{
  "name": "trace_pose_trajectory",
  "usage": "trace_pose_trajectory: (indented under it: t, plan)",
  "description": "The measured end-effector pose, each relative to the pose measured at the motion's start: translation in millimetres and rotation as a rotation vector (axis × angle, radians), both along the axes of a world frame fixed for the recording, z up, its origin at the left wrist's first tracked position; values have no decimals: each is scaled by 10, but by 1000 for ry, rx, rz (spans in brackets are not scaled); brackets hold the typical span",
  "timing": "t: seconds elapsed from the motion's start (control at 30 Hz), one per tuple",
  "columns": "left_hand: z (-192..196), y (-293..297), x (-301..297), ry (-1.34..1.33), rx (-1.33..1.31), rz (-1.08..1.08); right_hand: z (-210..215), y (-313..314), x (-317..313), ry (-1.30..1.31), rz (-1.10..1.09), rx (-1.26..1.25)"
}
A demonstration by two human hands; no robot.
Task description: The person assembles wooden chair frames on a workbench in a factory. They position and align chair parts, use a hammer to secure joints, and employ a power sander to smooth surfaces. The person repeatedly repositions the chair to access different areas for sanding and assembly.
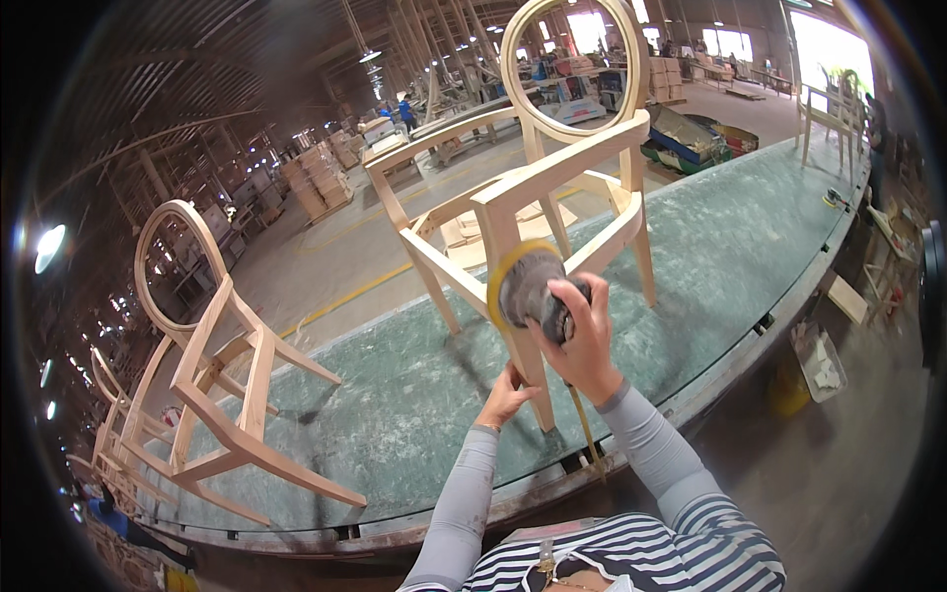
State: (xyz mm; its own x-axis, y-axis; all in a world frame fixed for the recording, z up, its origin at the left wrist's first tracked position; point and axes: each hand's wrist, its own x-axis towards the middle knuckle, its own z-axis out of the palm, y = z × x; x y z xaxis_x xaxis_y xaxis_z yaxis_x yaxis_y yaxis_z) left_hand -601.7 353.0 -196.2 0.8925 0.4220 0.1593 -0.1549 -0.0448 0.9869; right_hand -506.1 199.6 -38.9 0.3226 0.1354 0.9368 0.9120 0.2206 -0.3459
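A bare wooden armchair frame (pixel 564 158) with an oval back ring stands upright on the green-topped workbench (pixel 732 232). My right hand (pixel 582 340) is wrapped round a palm sander (pixel 531 286), a dark round body with a yellow-rimmed disc. The disc lies against the outer side of the chair's near front leg, just under the armrest post. Lower down, my left hand (pixel 507 399) grips that same leg (pixel 534 380), fingers partly hidden behind it. A yellowish hose (pixel 586 426) hangs from below the sander over the bench's near edge.
Another chair frame (pixel 258 380) leans on the bench to the left, with more frames behind it. Chairs (pixel 832 113) and a small tool (pixel 835 198) stand at the far right end. A white bin (pixel 821 363) sits below the bench edge. Stacked boards (pixel 314 187) rise across the aisle.
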Motion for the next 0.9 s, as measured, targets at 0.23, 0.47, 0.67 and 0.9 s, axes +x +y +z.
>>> trace_pose_trajectory:
  t: [0.23, 0.47, 0.67, 0.9]
  plan:
    - [43, -34, -4, 44, 23, -10, -142, 47, -56, 12, -2, -2]
    - [71, -2, -31, 84, 106, -21, -27, 65, -84, 32, 48, -10]
    - [40, 31, -19, 111, 127, -7, -24, 44, -152, 8, 54, -46]
    - [40, -38, 49, 29, 123, 15, -174, -21, -132, 34, 40, -56]
